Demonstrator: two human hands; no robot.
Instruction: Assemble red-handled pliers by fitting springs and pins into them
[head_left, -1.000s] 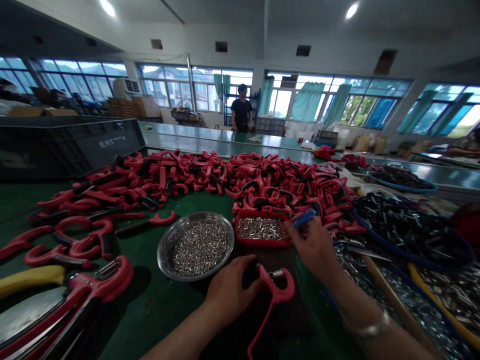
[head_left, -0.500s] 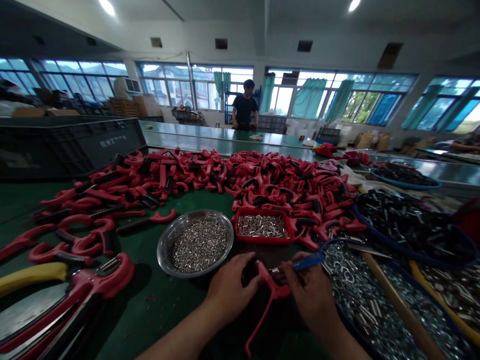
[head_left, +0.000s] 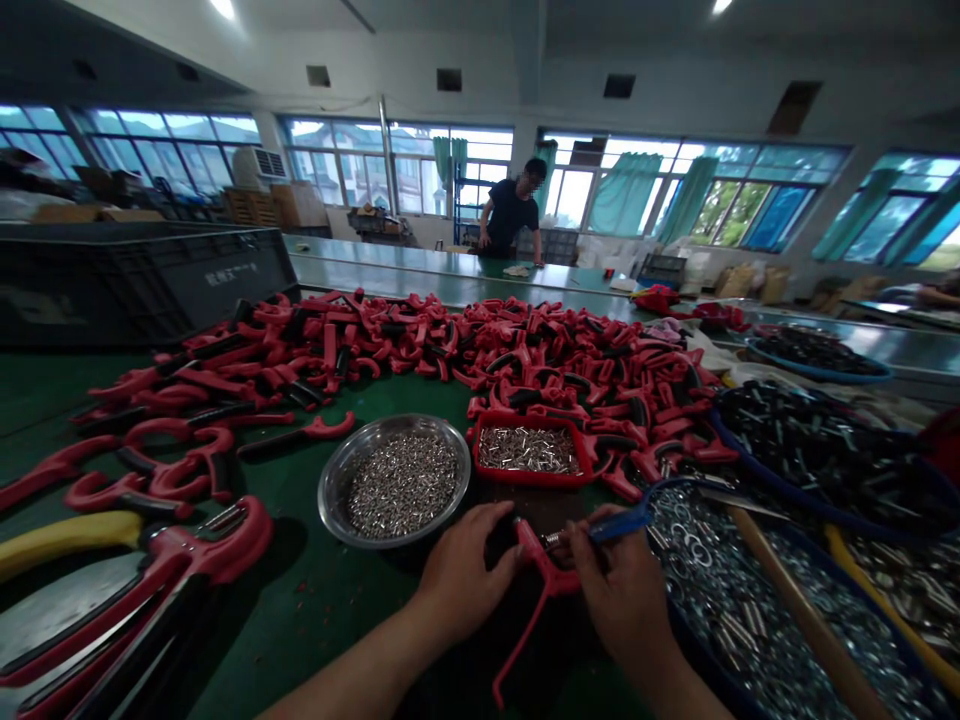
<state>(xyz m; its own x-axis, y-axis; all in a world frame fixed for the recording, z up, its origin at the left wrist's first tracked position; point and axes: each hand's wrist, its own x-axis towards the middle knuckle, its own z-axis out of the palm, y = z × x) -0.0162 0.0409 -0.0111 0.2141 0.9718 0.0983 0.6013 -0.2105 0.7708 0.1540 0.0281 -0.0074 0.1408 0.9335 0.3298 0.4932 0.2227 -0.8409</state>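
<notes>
While both hands work low over it, one green bench (head_left: 315, 610); one heap of red handles (head_left: 525, 345) beyond; one red handle (head_left: 551, 580) between the hands, stem slanting down-left toward the person, head against the left hand (head_left: 469, 570), fingers closed around it; one right hand (head_left: 619, 590), gripping a blue-handled tool (head_left: 616, 525), metal tip at the handle's head.

Workshop interior: teal curtains (head_left: 626, 195) hang at banks of windows (head_left: 330, 160) along the far wall; 2 ceiling lamps (head_left: 722, 5) shine above an air conditioner (head_left: 259, 163) and blue metal shelving (head_left: 463, 180).
</notes>
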